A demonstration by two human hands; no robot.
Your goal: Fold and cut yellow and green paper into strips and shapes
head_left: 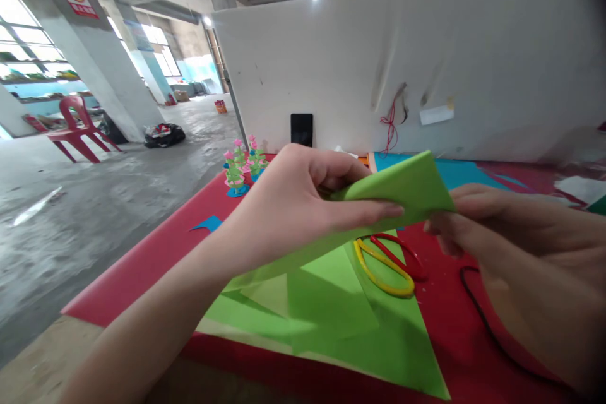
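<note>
Both my hands hold a folded sheet of green paper (407,189) in the air above a red table (156,252). My left hand (303,202) pinches its left part, thumb on the near face and fingers curled behind. My right hand (497,227) grips the right corner, fingers closed under the fold. Below them more green paper sheets (341,322) lie flat on the table. Scissors with yellow and red handles (386,262) rest on those sheets.
Small paper flower figures (243,167) stand at the table's far left corner. A white partition board (379,63) rises behind the table, with a black phone (302,129) leaning against it. A black cable (478,309) runs along the right. A red chair (76,129) stands on the concrete floor.
</note>
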